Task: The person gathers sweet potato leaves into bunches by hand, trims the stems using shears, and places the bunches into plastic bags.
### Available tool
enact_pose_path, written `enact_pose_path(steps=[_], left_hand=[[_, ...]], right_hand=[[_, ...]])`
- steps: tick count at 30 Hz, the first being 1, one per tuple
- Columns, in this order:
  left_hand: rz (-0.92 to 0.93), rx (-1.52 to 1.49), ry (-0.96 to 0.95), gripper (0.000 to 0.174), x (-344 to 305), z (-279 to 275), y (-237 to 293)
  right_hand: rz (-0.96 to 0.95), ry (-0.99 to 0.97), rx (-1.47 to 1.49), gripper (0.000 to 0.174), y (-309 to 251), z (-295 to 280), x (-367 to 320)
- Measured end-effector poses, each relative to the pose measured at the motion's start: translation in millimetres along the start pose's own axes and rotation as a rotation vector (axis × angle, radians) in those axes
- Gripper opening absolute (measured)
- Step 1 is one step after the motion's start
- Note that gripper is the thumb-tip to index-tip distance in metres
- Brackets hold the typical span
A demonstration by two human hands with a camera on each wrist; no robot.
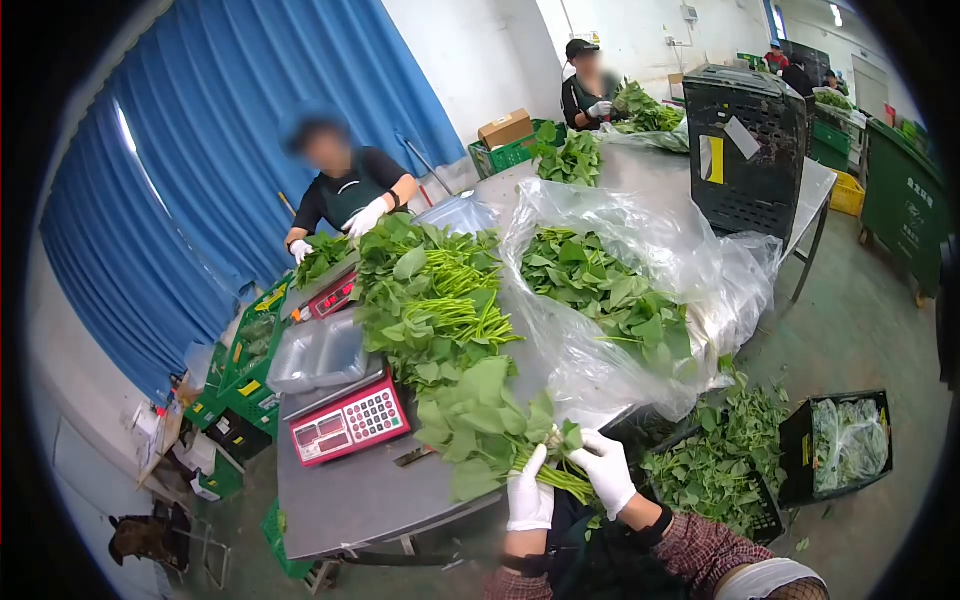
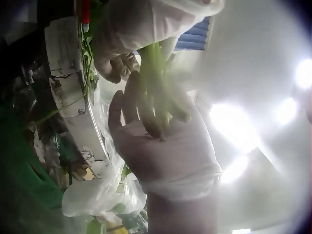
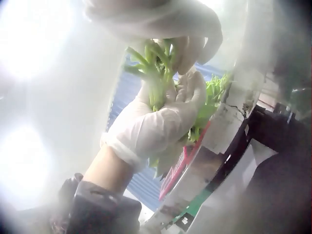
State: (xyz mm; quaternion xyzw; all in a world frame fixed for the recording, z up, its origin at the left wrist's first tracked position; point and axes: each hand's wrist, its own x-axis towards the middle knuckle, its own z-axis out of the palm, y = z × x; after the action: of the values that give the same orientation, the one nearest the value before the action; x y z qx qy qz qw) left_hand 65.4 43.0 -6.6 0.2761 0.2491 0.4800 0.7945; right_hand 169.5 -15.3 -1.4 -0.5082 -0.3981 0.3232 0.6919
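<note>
Head view: at the near edge of the surface (image 1: 340, 505) we see the left hand (image 1: 529, 492) and right hand (image 1: 608, 470), both gloved, clamped round the stems of one bunch (image 1: 487, 420), its leaves lying on the metal. We judge this bunch gathered but not yet on the scale (image 1: 349, 422) or in the trays (image 1: 318, 355). The heap (image 1: 432, 300) and bag (image 1: 600, 290) beyond are full.
</note>
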Motion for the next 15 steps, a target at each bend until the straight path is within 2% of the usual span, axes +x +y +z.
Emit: enact_pose_path(steps=[1, 2, 4, 5, 6, 8, 9, 10, 12, 15], left_hand=[[0.030, -0.025, 0.024, 0.026, -2.5, 4.0, 0.4], [0.032, -0.027, 0.025, 0.026, -2.4, 3.2, 0.0], [0.015, -0.048, -0.076, 0.017, -2.4, 0.3, 0.1], [0.026, -0.047, -0.015, 0.012, -3.3, 4.0, 0.5], [0.027, -0.048, -0.015, 0.012, -4.1, 4.1, 1.0], [0.013, -0.090, -0.032, 0.012, -5.5, 3.9, 1.3], [0.013, -0.092, -0.033, 0.012, -6.2, 3.8, 2.3], [-0.019, -0.114, -0.017, 0.012, -6.9, 3.7, 3.5], [-0.052, -0.143, -0.002, 0.012, -8.7, 5.2, 2.5], [-0.137, -0.095, -0.054, 0.012, -16.7, 20.2, -5.1]], right_hand=[[0.222, 0.086, 0.270, 0.018, -1.2, 3.9, -2.9], [0.223, 0.083, 0.268, 0.018, 1.7, 3.6, -2.5], [0.164, 0.047, 0.459, 0.021, 10.5, 2.6, -2.4], [0.161, -0.021, 0.465, 0.018, 3.6, 0.7, -4.5], [0.161, -0.021, 0.465, 0.018, -5.3, 0.4, -4.9], [0.252, 0.071, 0.662, 0.013, -18.5, -0.3, -4.7], [0.179, -0.047, 0.765, 0.012, -7.7, -8.8, -1.9], [0.203, -0.058, 0.790, 0.011, -4.0, -14.5, -0.9], [0.256, -0.172, 0.606, 0.011, -21.2, -26.8, -4.8], [0.269, -0.186, 0.462, 0.013, -49.2, -50.0, -12.7]])
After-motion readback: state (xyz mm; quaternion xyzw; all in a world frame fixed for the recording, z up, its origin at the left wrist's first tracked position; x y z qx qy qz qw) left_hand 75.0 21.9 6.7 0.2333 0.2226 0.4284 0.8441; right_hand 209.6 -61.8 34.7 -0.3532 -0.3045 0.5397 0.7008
